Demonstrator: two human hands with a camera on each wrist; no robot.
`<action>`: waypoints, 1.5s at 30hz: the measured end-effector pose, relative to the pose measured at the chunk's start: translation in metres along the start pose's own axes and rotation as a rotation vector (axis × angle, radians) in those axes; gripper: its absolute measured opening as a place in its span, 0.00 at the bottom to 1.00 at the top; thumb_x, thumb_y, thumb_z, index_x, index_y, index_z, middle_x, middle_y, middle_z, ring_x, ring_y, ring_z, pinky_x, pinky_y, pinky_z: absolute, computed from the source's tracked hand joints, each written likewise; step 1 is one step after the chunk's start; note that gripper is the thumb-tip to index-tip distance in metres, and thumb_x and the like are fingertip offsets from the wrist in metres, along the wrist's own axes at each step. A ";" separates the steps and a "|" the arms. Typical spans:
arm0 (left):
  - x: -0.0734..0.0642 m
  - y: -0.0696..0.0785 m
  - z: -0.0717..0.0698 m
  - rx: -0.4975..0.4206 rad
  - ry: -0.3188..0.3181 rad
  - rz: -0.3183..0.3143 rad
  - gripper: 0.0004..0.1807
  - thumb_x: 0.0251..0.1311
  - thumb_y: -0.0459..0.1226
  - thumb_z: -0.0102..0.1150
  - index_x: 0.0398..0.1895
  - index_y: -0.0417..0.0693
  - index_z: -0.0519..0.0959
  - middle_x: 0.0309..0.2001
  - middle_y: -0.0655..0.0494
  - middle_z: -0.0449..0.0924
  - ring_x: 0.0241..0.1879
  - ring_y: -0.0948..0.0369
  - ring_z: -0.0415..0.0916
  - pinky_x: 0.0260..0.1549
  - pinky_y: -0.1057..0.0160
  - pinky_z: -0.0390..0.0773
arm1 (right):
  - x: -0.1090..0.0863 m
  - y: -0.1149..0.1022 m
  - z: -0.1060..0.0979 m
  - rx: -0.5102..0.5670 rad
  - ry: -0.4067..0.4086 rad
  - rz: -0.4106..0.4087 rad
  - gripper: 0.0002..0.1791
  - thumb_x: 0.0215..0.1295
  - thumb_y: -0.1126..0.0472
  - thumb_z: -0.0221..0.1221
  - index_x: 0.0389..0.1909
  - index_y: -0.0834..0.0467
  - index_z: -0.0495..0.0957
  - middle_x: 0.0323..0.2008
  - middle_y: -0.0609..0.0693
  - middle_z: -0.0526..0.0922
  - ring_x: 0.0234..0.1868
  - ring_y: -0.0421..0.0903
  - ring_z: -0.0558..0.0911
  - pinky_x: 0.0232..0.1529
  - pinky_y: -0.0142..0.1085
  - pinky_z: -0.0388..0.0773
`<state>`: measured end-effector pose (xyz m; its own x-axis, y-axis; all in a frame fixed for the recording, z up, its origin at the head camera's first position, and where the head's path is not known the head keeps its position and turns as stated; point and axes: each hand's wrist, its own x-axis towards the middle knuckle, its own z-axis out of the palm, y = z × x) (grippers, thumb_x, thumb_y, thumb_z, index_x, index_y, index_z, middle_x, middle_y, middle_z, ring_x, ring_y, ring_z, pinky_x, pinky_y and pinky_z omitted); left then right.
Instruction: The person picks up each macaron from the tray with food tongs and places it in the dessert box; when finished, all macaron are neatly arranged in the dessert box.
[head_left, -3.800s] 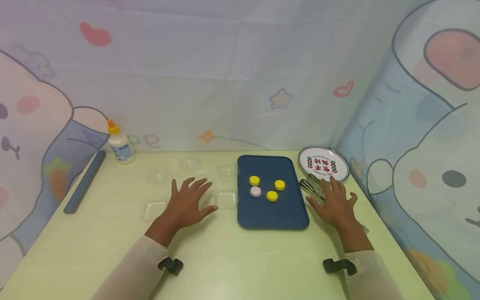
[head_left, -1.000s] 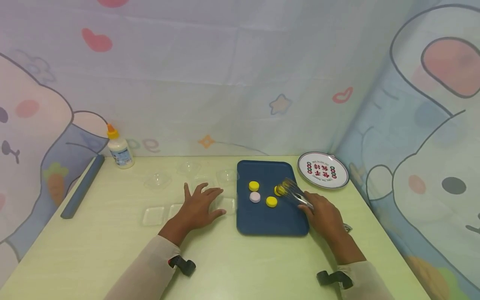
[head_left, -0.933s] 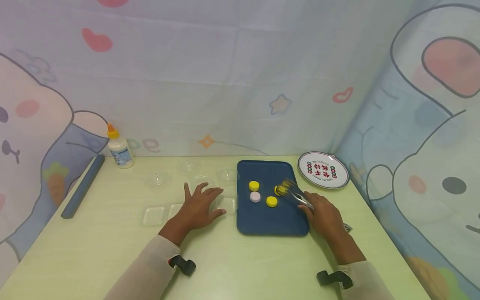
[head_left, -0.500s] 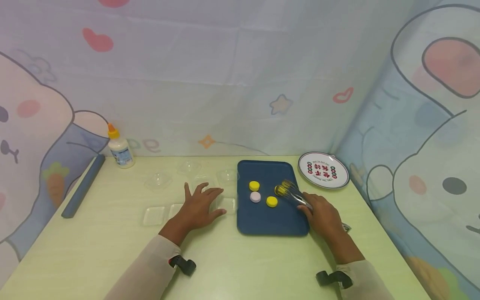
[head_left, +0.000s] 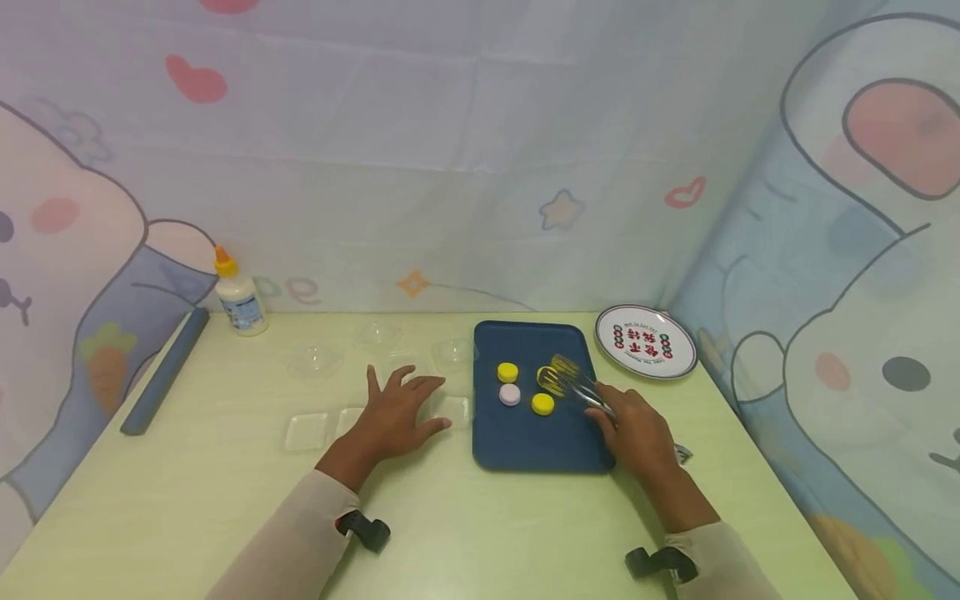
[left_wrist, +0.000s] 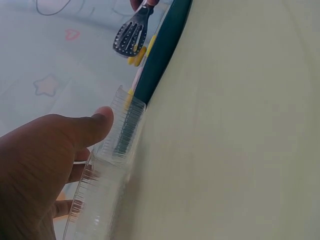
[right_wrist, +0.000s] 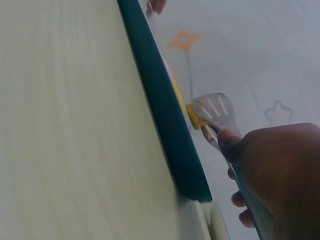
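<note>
My right hand (head_left: 641, 429) grips metal tongs (head_left: 592, 402) with slotted heads over the right side of a dark blue tray (head_left: 540, 448). Between the heads sits a yellow macaron (right_wrist: 193, 116), partly covered by them. Two more yellow macarons, one at the back (head_left: 507, 372) and one nearer (head_left: 543, 404), lie on the tray beside a pale pink macaron (head_left: 509, 394). My left hand (head_left: 393, 417) is spread, palm down, over small clear plastic boxes (head_left: 450, 412). In the left wrist view its thumb reaches along a ribbed clear box (left_wrist: 122, 127).
Clear domed lids (head_left: 317, 358) stand behind the boxes. A white plate (head_left: 647, 342) with red print lies right of the tray. At the back left are a glue bottle (head_left: 242, 307) and a long blue-grey bar (head_left: 165, 371). A printed cloth (head_left: 337, 208) hangs behind.
My right hand, empty at first, has taken up the tongs and brought them round a yellow macaron. Lately hand, tongs and macaron have shifted slightly left. My left hand has moved slightly right, then stayed still.
</note>
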<state>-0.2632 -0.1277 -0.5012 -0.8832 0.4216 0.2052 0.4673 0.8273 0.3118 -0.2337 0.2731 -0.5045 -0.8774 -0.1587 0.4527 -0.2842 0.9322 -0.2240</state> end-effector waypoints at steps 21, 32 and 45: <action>0.001 -0.002 0.001 -0.012 0.012 0.005 0.37 0.71 0.57 0.68 0.78 0.54 0.75 0.72 0.47 0.82 0.81 0.38 0.64 0.73 0.11 0.37 | 0.014 -0.048 0.018 0.023 0.142 -0.234 0.25 0.69 0.52 0.74 0.63 0.58 0.86 0.49 0.58 0.93 0.42 0.56 0.88 0.33 0.53 0.87; 0.002 -0.002 0.000 0.000 -0.003 -0.008 0.38 0.71 0.58 0.67 0.79 0.54 0.74 0.71 0.48 0.82 0.82 0.39 0.63 0.74 0.11 0.38 | 0.021 -0.075 0.026 0.039 0.133 -0.297 0.23 0.68 0.50 0.75 0.60 0.55 0.88 0.43 0.54 0.92 0.38 0.52 0.87 0.31 0.50 0.85; 0.001 0.001 -0.001 0.002 -0.002 -0.020 0.38 0.70 0.58 0.68 0.78 0.54 0.74 0.72 0.48 0.82 0.81 0.39 0.63 0.74 0.11 0.37 | 0.027 -0.111 0.024 -0.028 0.022 -0.362 0.23 0.74 0.47 0.69 0.63 0.55 0.86 0.54 0.49 0.94 0.44 0.49 0.89 0.35 0.47 0.88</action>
<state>-0.2642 -0.1270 -0.4996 -0.8924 0.4061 0.1968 0.4498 0.8361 0.3142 -0.2352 0.1576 -0.4884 -0.7131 -0.4734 0.5172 -0.5638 0.8256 -0.0217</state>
